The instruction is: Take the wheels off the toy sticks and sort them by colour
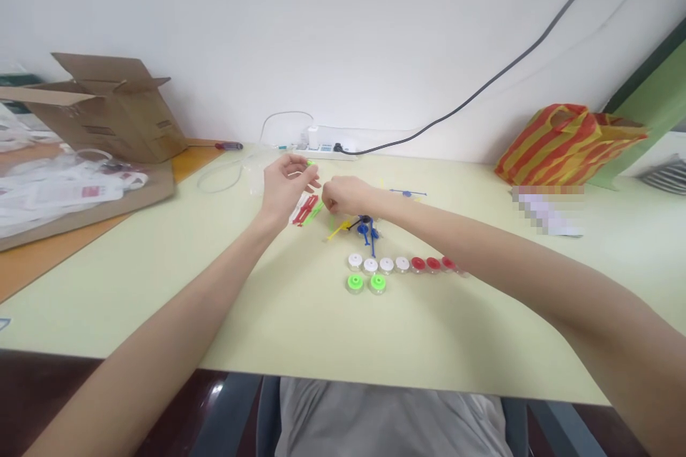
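Note:
My left hand [290,187] is raised over the table, its thumb and fingers closed around a small green piece [310,163]. Beside it, my right hand [343,195] has its fingers curled above a green stick [331,222]; what they grip is hidden. Red sticks [306,209] lie between the hands, flanked by white and green ones. Yellow [337,230], black and blue pieces [364,230] are scattered below the right hand. Nearer me stand a row of white caps [386,265] and red caps [418,264], with two green caps [355,283] in front.
A cardboard box [115,118] and white plastic bags [69,182] are at the left. Behind the hands is a power strip [326,151] with a black cable [476,96]. A striped bag [562,146] stands at the back right, and a screwdriver [229,146] lies at the back left.

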`<state>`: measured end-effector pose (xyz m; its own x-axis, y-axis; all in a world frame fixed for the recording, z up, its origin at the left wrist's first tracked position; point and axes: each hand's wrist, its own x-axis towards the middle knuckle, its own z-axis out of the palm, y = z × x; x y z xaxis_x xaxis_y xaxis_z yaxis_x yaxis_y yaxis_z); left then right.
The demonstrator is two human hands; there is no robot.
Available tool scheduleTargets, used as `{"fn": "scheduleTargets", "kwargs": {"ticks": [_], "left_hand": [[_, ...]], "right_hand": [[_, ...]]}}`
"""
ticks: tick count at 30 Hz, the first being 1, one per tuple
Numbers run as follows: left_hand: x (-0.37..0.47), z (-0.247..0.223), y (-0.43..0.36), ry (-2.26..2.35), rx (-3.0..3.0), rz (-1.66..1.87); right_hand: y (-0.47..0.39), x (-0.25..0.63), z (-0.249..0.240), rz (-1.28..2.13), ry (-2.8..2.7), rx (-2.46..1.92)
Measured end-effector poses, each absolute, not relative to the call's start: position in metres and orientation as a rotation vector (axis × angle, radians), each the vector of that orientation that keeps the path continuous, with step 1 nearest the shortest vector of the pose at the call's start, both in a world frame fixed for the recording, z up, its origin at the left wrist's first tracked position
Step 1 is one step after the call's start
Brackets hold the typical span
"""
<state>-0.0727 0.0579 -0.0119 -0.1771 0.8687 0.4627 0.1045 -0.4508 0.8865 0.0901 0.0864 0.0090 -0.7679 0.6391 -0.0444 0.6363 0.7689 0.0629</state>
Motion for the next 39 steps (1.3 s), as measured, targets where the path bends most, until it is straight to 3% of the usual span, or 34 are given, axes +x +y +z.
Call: {"fn": "scheduleTargets", "kwargs": {"ticks": [10,39], "left_hand": [[-0.072,-0.012,0.056,1.147,1.467,1.710],[-0.075,-0.010,0.056,1.149,1.494,1.817]], "right_hand": [[0.086,0.077,-0.004,0.227,2.950,1.096],[0.090,0.094,0.005,-0.120,3.146,1.269]]}}
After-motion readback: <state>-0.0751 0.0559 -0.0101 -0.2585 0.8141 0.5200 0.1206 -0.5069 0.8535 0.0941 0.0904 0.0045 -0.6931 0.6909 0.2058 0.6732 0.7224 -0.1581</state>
